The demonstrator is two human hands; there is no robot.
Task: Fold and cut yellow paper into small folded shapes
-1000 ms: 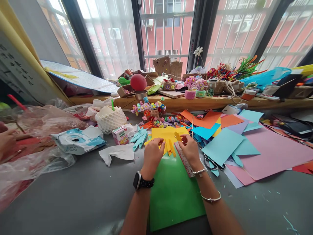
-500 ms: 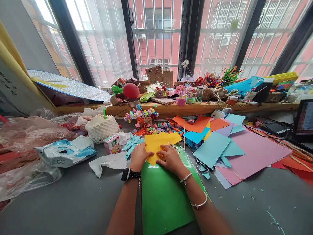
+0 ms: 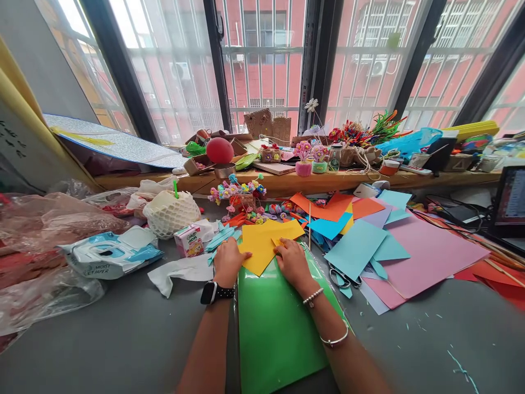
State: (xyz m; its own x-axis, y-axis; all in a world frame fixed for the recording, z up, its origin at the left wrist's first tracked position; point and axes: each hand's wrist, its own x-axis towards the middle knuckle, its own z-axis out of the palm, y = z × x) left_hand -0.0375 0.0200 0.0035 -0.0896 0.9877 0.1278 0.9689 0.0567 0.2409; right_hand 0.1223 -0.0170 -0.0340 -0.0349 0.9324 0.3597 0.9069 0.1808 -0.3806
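A sheet of yellow paper (image 3: pixel 258 241) lies on the far end of a glossy green board (image 3: pixel 283 328). My left hand (image 3: pixel 228 264), with a black watch on its wrist, rests at the sheet's left edge. Its thumb stretches out onto the paper, apart from the fingers, which lie beside light-blue paper strips (image 3: pixel 221 238). Over the sheet's right part, my right hand (image 3: pixel 294 265) pinches a small folded yellow paper piece (image 3: pixel 279 241) between thumb and fingers. Behind that hand, small scissors are mostly hidden.
Right of the board lie blue paper sheets (image 3: pixel 356 249), black-handled scissors (image 3: pixel 342 279) and a large pink sheet (image 3: pixel 435 251). On the left are a wet-wipe pack (image 3: pixel 109 254), a small pink box (image 3: pixel 188 241) and a crumpled tissue (image 3: pixel 180 272). Yarn flowers (image 3: pixel 238 191) stand beyond the paper.
My right hand has drawn its fingers together on the small yellow piece and lifted it slightly up and right. My left hand has shifted slightly left, its thumb further off the sheet's middle.
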